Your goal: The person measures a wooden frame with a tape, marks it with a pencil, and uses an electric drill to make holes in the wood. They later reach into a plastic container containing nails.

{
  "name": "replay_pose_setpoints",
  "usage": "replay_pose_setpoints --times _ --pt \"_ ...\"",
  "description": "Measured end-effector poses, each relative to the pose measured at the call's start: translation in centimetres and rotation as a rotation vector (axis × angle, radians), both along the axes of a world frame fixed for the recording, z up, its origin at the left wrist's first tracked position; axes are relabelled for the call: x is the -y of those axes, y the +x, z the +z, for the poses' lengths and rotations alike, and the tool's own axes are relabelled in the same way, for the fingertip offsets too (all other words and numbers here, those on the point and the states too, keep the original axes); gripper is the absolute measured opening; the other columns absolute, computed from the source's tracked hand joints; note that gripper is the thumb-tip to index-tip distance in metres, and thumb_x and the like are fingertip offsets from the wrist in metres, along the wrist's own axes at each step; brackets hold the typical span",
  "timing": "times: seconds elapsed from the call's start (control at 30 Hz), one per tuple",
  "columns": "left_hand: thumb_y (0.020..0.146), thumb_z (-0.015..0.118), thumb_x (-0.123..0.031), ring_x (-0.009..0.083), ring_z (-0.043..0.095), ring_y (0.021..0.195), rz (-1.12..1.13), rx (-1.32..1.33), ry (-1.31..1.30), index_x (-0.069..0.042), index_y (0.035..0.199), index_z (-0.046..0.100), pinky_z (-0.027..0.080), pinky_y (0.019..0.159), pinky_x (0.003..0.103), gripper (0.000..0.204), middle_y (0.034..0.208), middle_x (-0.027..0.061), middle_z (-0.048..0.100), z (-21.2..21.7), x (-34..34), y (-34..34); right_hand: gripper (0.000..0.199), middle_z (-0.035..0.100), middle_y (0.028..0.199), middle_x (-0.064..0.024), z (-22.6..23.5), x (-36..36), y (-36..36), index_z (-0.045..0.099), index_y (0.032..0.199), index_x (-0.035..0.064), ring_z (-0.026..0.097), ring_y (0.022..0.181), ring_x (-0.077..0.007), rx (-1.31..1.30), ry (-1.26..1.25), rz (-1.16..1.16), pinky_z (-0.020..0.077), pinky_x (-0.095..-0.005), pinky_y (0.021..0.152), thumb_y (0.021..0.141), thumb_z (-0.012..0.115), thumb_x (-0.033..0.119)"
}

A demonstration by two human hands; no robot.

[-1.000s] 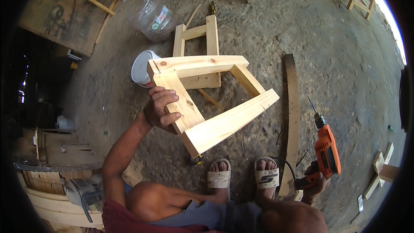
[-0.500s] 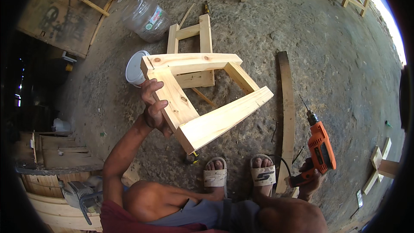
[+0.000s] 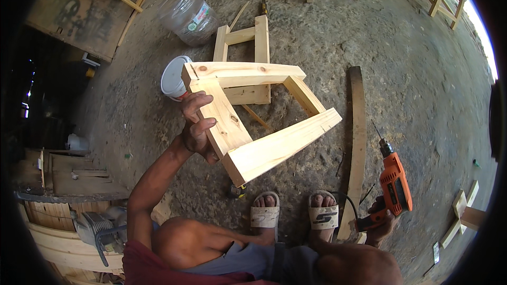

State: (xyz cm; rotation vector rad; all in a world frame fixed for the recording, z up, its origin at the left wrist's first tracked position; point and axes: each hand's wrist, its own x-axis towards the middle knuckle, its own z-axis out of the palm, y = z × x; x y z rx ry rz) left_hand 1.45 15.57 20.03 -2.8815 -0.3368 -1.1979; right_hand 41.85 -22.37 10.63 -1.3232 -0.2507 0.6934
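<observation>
My left hand (image 3: 198,126) grips a wooden frame (image 3: 282,140) by its wide left board, fingers curled over the edge. Pale boards make up this frame, which is tilted above the ground in front of my knees. On the right, my right hand (image 3: 381,219) is closed round the handle of an orange power drill (image 3: 395,190). Its thin bit points up and away from me, apart from the frame. Behind the held frame, a second wooden frame (image 3: 262,45) lies on the ground, partly covered by it.
A long plank (image 3: 356,132) lies between the frame and drill. A lidded white bucket (image 3: 173,76) and a clear plastic jug (image 3: 187,18) stand at far left. Near my sandals sits a tape measure (image 3: 236,191). Crossed wood pieces (image 3: 460,214) lie at right; a grey machine (image 3: 100,229) is at lower left.
The held frame has shifted slightly right against my knees and tilted a little. My left hand keeps its grip, and the drill stays nearly in place. The background has slid slightly right.
</observation>
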Motion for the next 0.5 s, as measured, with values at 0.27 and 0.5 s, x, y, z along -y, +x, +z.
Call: replay_pose_setpoints --times 0.27,0.5 --pt "0.089 0.048 -0.052 0.0385 0.036 0.135 -0.007 -0.244 -0.173 -0.012 0.137 0.045 0.028 0.112 0.056 0.062 0.145 0.0239 0.041 3.5 0.8 -0.2 0.064 0.066 0.099 -0.0195 0.1 -0.1 -0.2 0.051 0.128 -0.0069 0.068 0.069 -0.0215 -0.02 -0.009 -0.02 0.0579 -0.0325 0.056 0.08 0.067 0.032" --pt "0.088 0.052 -0.01 0.0321 0.03 0.143 0.198 0.47 -0.617 0.005 0.149 0.025 0.023 0.119 0.048 0.068 0.154 0.0236 0.027 2.1 1.5 4.8 0.065 0.067 0.101 -0.0204 -0.3 0.8 0.2 0.05 0.13 -0.0069 0.069 0.071 -0.0221 -0.055 0.016 -0.033 0.0583 -0.0326 0.057 0.081 0.067 0.031"
